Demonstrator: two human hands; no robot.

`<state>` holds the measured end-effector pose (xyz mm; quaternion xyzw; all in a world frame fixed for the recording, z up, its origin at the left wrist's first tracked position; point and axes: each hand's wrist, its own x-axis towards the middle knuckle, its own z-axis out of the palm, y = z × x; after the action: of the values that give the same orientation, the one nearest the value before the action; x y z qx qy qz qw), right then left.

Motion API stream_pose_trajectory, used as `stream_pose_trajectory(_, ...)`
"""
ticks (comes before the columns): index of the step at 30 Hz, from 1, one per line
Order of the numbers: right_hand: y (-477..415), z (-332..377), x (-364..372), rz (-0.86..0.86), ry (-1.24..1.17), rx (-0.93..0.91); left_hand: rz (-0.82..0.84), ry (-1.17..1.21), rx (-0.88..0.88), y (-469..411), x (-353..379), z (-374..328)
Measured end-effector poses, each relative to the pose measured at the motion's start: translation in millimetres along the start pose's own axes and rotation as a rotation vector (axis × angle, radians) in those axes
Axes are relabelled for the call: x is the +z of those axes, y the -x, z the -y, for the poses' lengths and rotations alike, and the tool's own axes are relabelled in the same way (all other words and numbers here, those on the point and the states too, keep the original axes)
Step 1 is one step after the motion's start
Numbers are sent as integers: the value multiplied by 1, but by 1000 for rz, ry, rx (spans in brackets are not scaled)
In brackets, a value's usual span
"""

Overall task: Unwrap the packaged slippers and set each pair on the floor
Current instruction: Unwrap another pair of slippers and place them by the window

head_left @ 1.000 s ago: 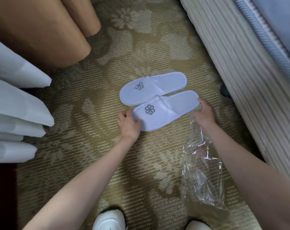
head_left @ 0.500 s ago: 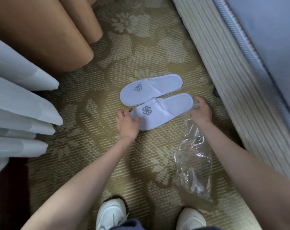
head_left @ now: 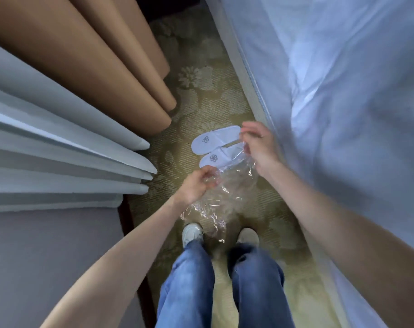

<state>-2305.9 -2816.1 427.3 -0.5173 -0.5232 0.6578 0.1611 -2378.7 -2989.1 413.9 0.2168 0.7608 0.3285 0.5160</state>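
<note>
A pair of white slippers [head_left: 212, 144] with grey flower logos lies side by side on the patterned carpet, toes toward the left. In the air above them, both hands hold a clear plastic wrapper [head_left: 225, 192]. My left hand [head_left: 197, 185] pinches its left edge. My right hand [head_left: 260, 145] grips its upper right corner and covers the slippers' heel ends. The wrapper hangs crumpled down toward my feet and looks empty.
A bed with a white sheet [head_left: 343, 102] fills the right side. Tan curtains [head_left: 102, 67] and white sheer curtains [head_left: 59, 143] hang at the left, above a grey ledge [head_left: 47, 256]. My jeans and white shoes [head_left: 191, 233] stand on the narrow carpet strip [head_left: 201, 95].
Both hands left the slippers and lifted the plastic wrapper off the floor. The camera rose as I stood up, so the slippers now look smaller and farther away.
</note>
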Motion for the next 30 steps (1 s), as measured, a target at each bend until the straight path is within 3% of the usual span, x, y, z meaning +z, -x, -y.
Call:
stream_pose_trajectory(5, 84, 113, -29, -40, 99, -160, -104, 114, -15, 106, -24, -93)
stream_pose_trajectory(9, 138, 144, -56, -122, 17, -85, -106, 282, -13, 167, -24, -135)
stream_pose_trajectory(14, 213, 117, -95, -14, -45, 155, -112, 472, -46, 210, 3, -148)
stream_pose_trajectory(18, 289, 84, -121, -22, -234, 140, -12, 583, -66, 237, 45, -153)
stream_pose_trajectory(23, 369, 48, -156, -144, -356, 197, 106, 476, -40, 268, 79, -164)
stream_pose_trajectory(30, 464, 2, -231, -450, -605, 188, 228, 242, 28, 318, 170, -171)
